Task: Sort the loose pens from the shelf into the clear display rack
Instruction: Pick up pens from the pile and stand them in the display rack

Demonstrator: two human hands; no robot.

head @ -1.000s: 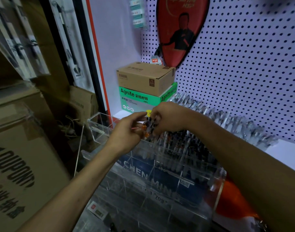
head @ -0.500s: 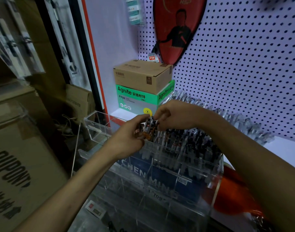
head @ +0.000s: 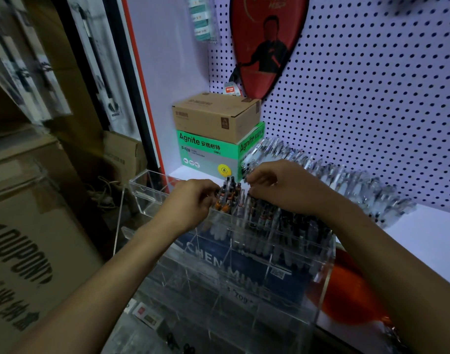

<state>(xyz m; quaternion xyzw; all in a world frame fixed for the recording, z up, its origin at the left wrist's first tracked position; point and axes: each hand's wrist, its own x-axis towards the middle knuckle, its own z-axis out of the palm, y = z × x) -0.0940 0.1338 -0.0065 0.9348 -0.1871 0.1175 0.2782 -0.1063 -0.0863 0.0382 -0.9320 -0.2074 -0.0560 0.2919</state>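
Both our hands were in at the clear display rack (head: 244, 274)!
Our left hand (head: 193, 200) and right hand (head: 277, 185) curled their fingers at an upright bundle of orange-banded pens (head: 227, 196) in the rack's back-left compartment; loose pens (head: 333, 180) lay behind along the shelf (head: 428, 233).

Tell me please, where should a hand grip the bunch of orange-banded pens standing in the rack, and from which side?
Probably the upper ends, from above. The orange-banded pens stand nearly upright in a compartment of the clear display rack, whose walls cover their lower parts; only the tops stick out. The left hand and right hand already close in from both sides there.
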